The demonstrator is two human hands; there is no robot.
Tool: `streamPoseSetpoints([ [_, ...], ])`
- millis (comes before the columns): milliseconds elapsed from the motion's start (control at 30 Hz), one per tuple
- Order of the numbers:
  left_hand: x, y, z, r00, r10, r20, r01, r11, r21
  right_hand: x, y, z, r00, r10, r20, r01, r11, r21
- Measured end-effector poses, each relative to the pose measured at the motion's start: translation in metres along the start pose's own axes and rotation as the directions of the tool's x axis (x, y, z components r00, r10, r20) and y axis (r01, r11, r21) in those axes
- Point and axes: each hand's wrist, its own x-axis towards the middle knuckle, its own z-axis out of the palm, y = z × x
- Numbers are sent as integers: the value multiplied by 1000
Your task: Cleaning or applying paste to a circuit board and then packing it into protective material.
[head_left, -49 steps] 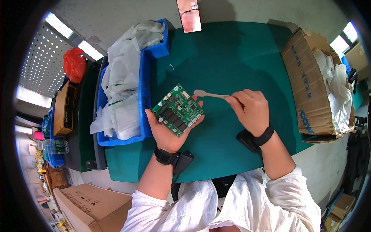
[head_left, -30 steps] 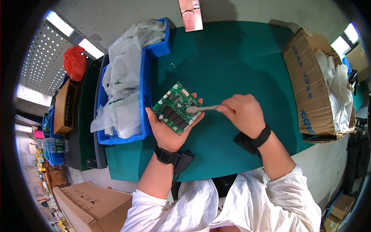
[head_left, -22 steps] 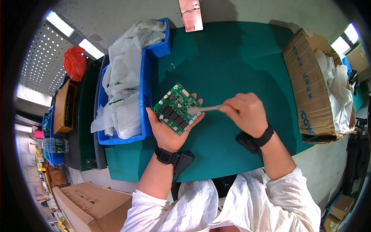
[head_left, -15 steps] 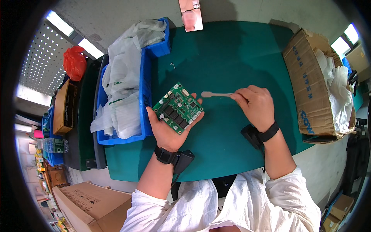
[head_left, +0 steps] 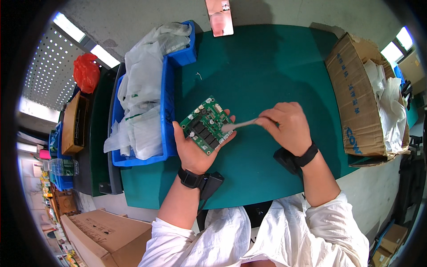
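Observation:
A green circuit board (head_left: 200, 116) with several black blocks and white connectors lies tilted across the palm of my left hand (head_left: 194, 156), whose fingers support its right edge from below. Pinched by the fingers of my right hand (head_left: 290, 127) is the handle of a pale toothbrush-like brush (head_left: 245, 124). Its head overlaps the board's right edge near the white connectors. I cannot make out its bristles, or whether they touch the board.
At the left, a blue bin (head_left: 167, 107) holds translucent wrapped pieces, with a smaller blue bin (head_left: 183, 57) behind it. On the right stands an open cardboard box (head_left: 349, 100) with white bags. A phone-like screen (head_left: 219, 20) is at the back of the green table (head_left: 267, 169).
The brush has moved left and down, from beside the board to over its right edge. My right hand has turned slightly with it. The board has shifted a little to the right.

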Motion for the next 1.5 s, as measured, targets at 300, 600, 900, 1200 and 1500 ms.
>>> streamPoseSetpoints([
  [300,0,1,0,999,1,40,-4,998,57,1,6,-5,997,62,45,-61,998,-18],
  [600,0,2,-4,994,-7,106,21,990,-136,4,4,-9,999,35,23,-37,998,51],
  [900,-2,0,1,995,21,102,-10,995,-99,-8,-14,6,996,64,65,-77,968,237],
  [1200,-2,-3,8,993,105,60,-109,992,64,-20,-29,22,963,58,263,-187,845,501],
  [1500,-2,-9,12,983,132,127,-158,961,228,-19,-46,17,741,133,658,-622,506,597],
])
